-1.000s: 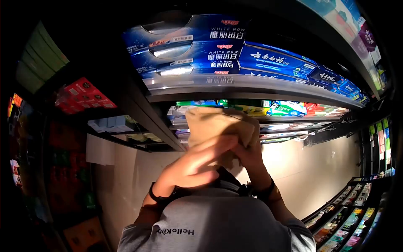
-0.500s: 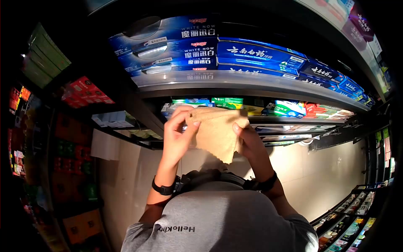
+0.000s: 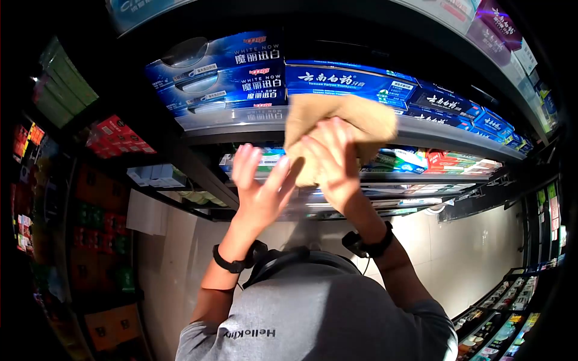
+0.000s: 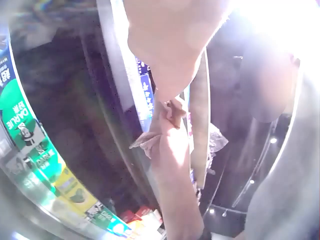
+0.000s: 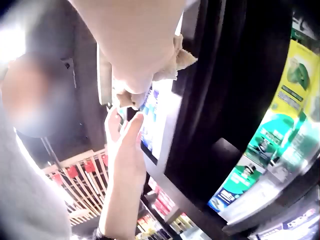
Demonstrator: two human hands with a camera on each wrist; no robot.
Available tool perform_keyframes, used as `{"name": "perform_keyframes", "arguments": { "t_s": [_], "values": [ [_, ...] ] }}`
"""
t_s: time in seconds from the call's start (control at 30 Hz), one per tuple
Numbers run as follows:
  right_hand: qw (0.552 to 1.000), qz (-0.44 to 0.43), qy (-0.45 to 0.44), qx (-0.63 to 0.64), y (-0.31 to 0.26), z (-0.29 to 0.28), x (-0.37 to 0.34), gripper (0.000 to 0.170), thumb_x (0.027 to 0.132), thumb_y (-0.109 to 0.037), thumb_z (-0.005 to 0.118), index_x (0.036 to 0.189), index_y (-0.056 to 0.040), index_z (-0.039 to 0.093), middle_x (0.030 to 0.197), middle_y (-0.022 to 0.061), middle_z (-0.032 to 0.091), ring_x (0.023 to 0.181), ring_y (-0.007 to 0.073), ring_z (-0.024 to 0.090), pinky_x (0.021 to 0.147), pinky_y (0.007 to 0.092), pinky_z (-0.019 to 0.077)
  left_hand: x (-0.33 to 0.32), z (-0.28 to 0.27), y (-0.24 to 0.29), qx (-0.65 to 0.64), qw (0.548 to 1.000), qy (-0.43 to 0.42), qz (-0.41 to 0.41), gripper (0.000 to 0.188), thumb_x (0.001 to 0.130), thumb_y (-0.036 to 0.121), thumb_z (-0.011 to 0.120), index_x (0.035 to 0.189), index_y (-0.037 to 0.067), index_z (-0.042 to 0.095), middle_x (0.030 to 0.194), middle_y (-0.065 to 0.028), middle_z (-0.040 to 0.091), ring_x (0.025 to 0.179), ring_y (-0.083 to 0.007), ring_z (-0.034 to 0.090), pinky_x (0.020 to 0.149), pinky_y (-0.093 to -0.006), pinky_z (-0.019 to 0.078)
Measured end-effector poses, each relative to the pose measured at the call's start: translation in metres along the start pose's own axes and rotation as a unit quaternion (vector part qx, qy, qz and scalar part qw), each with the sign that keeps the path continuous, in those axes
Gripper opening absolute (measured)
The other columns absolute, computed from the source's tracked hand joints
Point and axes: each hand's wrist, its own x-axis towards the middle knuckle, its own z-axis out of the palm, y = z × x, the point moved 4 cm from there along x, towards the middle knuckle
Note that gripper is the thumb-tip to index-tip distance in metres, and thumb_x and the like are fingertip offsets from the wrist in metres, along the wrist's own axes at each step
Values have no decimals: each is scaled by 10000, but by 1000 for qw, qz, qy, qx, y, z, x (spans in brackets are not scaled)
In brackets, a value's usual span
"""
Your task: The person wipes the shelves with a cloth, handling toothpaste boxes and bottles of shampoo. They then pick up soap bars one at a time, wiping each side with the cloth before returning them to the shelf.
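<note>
A tan cloth (image 3: 379,120) is bunched at my right hand (image 3: 334,165), whose fingers grip it in front of the upper shelf's edge. Folds of the cloth (image 5: 170,67) stick out beside my right hand (image 5: 140,45) in the right wrist view. My left hand (image 3: 259,189) is raised beside the cloth's lower left side, fingers spread and holding nothing. In the left wrist view, my left hand (image 4: 167,45) covers part of the right hand and cloth (image 4: 147,142). Whether the cloth touches the shelf edge, I cannot tell.
Blue toothpaste boxes (image 3: 325,81) and White Now boxes (image 3: 262,71) stand on the upper shelf (image 3: 235,119). Green and red boxes (image 3: 448,162) fill the shelf below. Red packs (image 3: 120,133) are at the left, and more stocked shelves (image 3: 494,301) at the lower right.
Both hands held the spread cloth low between them; my left hand has let go. My right hand has raised the cloth toward the upper shelf, where it is now bunched.
</note>
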Motion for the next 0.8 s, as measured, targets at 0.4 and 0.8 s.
{"name": "perform_keyframes", "arguments": {
  "t_s": [0.4,0.8],
  "values": [
    [968,63,-32,239,-11,10,23,658,546,75,555,1186,-26,441,1190,137,425,1038,328,425,897,380,366,20,10,-37,106,978,-178,6,398,709,60,534,1102,124,539,1170,-67,508,1085,-243,479,927,-484,291],
    [991,94,71,-58,44,-30,-16,392,611,-47,548,1000,-80,587,947,55,529,892,253,484,784,375,383,23,73,15,70,985,-146,57,372,700,70,539,1070,41,558,1039,-90,524,960,-226,501,905,-404,348]
  ]
}}
